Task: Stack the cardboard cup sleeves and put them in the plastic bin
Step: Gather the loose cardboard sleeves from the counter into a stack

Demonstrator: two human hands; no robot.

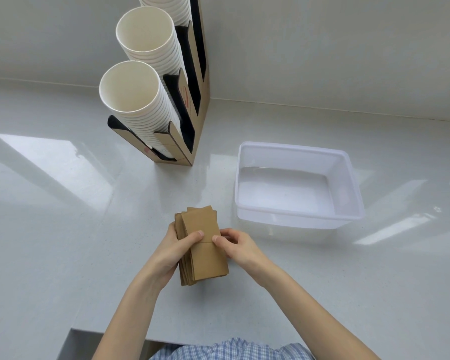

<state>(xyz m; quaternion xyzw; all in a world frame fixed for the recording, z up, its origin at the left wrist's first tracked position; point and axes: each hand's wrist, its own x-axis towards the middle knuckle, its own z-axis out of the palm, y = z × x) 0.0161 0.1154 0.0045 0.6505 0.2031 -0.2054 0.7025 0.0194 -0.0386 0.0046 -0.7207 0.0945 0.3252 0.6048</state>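
A stack of several flat brown cardboard cup sleeves (202, 224) is held over the white counter, its edges slightly fanned and uneven. My left hand (170, 252) grips the stack's left side with the thumb pressed on top. My right hand (235, 244) pinches the right edge, thumb on the top sleeve. The clear plastic bin (348, 183) stands to the right of the stack with nothing inside it.
A tall cardboard cup dispenser (192, 105) stands behind the stack, holding columns of white paper cups (133, 92). A grey wall runs along the back of the counter. The counter's front edge (89, 331) is close to my body.
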